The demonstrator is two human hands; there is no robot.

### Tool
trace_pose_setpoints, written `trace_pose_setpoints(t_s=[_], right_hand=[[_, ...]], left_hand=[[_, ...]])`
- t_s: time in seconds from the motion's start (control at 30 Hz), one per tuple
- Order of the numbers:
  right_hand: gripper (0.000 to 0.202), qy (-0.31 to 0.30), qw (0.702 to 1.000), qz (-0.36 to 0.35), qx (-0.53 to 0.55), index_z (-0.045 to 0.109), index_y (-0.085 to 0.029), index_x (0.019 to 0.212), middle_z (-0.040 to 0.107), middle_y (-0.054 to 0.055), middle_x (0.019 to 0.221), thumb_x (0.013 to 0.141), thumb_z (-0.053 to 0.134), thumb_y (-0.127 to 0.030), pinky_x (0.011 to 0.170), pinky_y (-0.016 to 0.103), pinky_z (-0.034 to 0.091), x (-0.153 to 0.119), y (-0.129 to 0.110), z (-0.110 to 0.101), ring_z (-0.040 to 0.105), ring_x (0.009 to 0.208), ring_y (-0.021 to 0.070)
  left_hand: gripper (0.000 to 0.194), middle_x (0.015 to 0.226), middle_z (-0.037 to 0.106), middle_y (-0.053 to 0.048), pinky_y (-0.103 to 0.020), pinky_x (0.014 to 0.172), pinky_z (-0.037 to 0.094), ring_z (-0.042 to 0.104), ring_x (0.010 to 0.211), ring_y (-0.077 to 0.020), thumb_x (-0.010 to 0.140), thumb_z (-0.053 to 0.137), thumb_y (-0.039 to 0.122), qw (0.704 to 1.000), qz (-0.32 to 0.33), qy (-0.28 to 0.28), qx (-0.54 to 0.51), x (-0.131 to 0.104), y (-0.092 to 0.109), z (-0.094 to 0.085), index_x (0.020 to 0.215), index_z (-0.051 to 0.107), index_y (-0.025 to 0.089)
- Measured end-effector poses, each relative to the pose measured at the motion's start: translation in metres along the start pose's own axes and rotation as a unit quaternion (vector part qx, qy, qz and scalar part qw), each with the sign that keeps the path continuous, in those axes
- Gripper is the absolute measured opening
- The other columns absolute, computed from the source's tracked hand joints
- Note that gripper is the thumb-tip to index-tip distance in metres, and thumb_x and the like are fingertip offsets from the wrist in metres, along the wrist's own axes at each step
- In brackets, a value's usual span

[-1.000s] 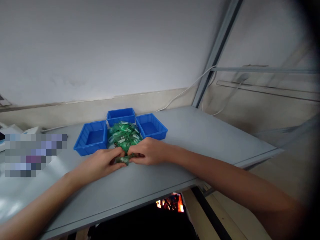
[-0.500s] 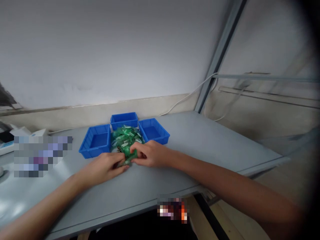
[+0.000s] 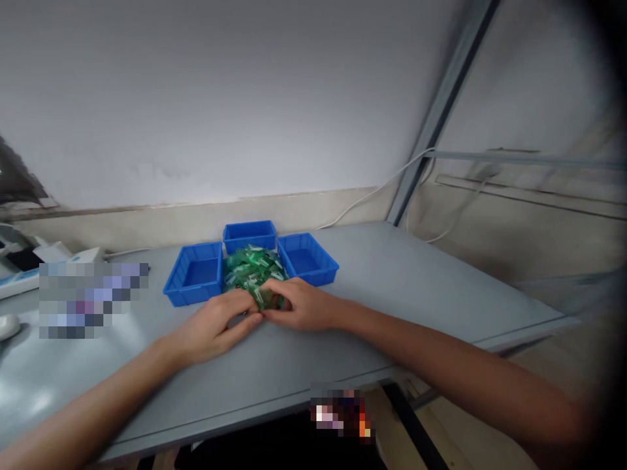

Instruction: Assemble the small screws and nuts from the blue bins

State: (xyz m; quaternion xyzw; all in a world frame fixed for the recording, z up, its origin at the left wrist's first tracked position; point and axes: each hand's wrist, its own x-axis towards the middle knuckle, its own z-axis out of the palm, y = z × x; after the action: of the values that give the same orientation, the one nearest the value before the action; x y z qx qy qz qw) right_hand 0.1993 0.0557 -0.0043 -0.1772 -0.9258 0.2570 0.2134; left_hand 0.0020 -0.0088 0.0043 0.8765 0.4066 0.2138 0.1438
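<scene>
A heap of small, shiny green see-through plastic packets lies on the grey table, with paler strips showing among them. At its near edge, my left hand and my right hand meet fingertip to fingertip around one green plastic packet. Thumb and curled fingers of my right hand pinch the packet's right side. My left thumb and forefinger close on its left side, partly hiding it. What lies inside the packet is too small to make out.
Blue plastic bins stand round the heap: a left bin, a back bin and a right bin. A white mouse and a power strip lie at far left. A metal post rises behind.
My hands have drawn closer together around the packet, and the packet sits turned between the fingers. The whole view has shifted slightly; the bins stay in place.
</scene>
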Motion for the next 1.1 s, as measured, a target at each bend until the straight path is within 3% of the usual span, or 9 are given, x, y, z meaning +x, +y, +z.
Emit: trace_pose_setpoints(t_s=[0.13, 0.23, 0.4, 0.5, 0.9, 1.1], right_hand=[[0.018, 0.012, 0.999, 0.001, -0.036, 0.048, -0.017, 0.079, 0.051, -0.003, 0.062, 0.086, 0.047, -0.034, 0.053, 0.023, 0.03, 0.0, 0.001, -0.003, 0.044, 0.054, 0.009], [0.017, -0.008, 1.0, 0.012, -0.001, 0.048, -0.017, 0.08, 0.055, -0.003, 0.063, 0.086, 0.047, -0.033, 0.052, 0.022, 0.031, 0.0, 0.001, -0.006, 0.045, 0.053, 0.0086], [0.015, -0.02, 0.999, 0.026, 0.042, 0.049, -0.017, 0.082, 0.058, -0.002, 0.064, 0.087, 0.046, -0.031, 0.052, 0.021, 0.034, 0.0, 0.0, -0.007, 0.05, 0.056, 0.0088], [0.019, -0.014, 0.999, 0.026, 0.039, 0.049, -0.017, 0.079, 0.056, -0.003, 0.061, 0.086, 0.047, -0.034, 0.052, 0.021, 0.034, 0.0, 0.001, -0.007, 0.051, 0.056, 0.009], [0.019, -0.011, 1.0, -0.008, -0.002, 0.054, -0.016, 0.083, 0.054, -0.003, 0.06, 0.086, 0.048, -0.034, 0.053, 0.022, 0.033, 0.0, 0.007, -0.006, 0.048, 0.055, 0.0088], [0.02, -0.027, 1.0, -0.005, -0.007, 0.055, -0.017, 0.083, 0.054, -0.003, 0.06, 0.088, 0.045, -0.033, 0.055, 0.022, 0.034, 0.0, 0.007, -0.007, 0.05, 0.057, 0.0094]], left_hand=[[0.028, 0.058, 0.046, 0.004, -0.021, 0.05, 0.035, 0.043, 0.052, -0.0092, 0.087, 0.042, 0.035, 0.994, -0.076, 0.066, 0.036, 0.002, -0.006, 0.001, 0.065, 0.042, 0.018], [0.027, 0.058, 0.048, 0.005, -0.021, 0.048, 0.034, 0.043, 0.05, -0.0091, 0.085, 0.047, 0.04, 0.989, -0.111, 0.086, 0.045, 0.003, -0.011, 0.0, 0.07, 0.044, 0.018], [0.028, 0.063, 0.051, 0.003, -0.021, 0.051, 0.037, 0.047, 0.054, -0.0099, 0.09, 0.037, 0.034, 0.998, -0.051, 0.031, 0.029, 0.002, -0.009, -0.002, 0.074, 0.051, 0.016], [0.028, 0.066, 0.053, 0.002, -0.022, 0.053, 0.038, 0.048, 0.056, -0.0098, 0.091, 0.035, 0.031, 0.999, -0.028, 0.026, 0.025, 0.001, -0.007, -0.002, 0.078, 0.054, 0.016], [0.025, 0.063, 0.053, 0.003, -0.02, 0.05, 0.039, 0.049, 0.054, -0.0091, 0.085, 0.048, 0.039, 0.998, -0.051, 0.01, 0.042, -0.001, -0.013, 0.002, 0.076, 0.055, 0.016], [0.021, 0.066, 0.058, 0.002, -0.021, 0.049, 0.04, 0.054, 0.054, -0.0104, 0.087, 0.045, 0.035, 0.997, -0.047, 0.002, 0.054, -0.003, -0.01, 0.001, 0.085, 0.056, 0.018]])
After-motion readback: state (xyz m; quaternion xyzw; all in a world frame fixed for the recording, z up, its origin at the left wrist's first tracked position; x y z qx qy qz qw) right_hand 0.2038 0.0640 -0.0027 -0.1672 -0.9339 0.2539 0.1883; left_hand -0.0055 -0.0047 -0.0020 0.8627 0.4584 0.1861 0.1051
